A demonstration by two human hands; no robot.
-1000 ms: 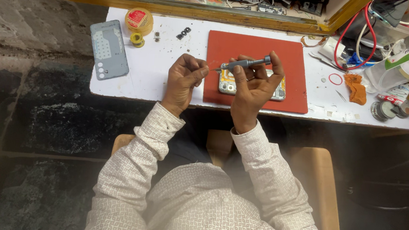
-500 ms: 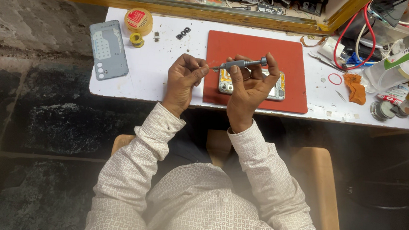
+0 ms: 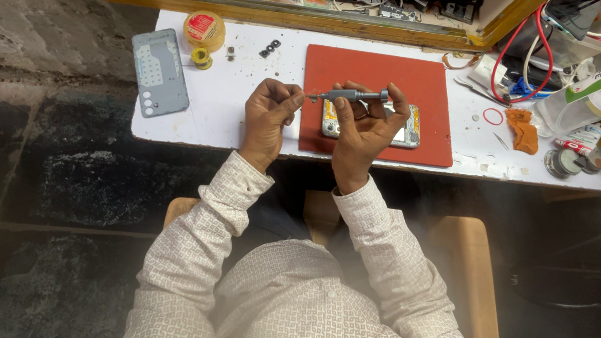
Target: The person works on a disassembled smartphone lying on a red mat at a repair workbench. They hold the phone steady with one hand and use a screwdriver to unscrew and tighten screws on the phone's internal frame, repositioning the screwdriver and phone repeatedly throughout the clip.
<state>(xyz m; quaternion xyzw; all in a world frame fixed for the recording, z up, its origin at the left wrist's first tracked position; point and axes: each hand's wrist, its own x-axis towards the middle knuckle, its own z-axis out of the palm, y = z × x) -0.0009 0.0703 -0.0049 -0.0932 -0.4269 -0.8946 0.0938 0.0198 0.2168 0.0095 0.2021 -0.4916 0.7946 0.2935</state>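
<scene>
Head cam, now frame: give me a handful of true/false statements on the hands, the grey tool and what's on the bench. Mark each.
1. The right hand holds the grey screwdriver roughly level above the red mat. True.
2. The left hand rests flat on the grey back cover. False: it is raised and curled at the screwdriver's tip, and the cover lies apart to the left.
3. An opened phone lies on the red mat under the right hand. True.
4. The yellow tape roll sits on the red mat. False: it stands on the white benchtop beside the back cover.
5. The orange cloth covers the phone. False: it lies right of the mat.
</scene>
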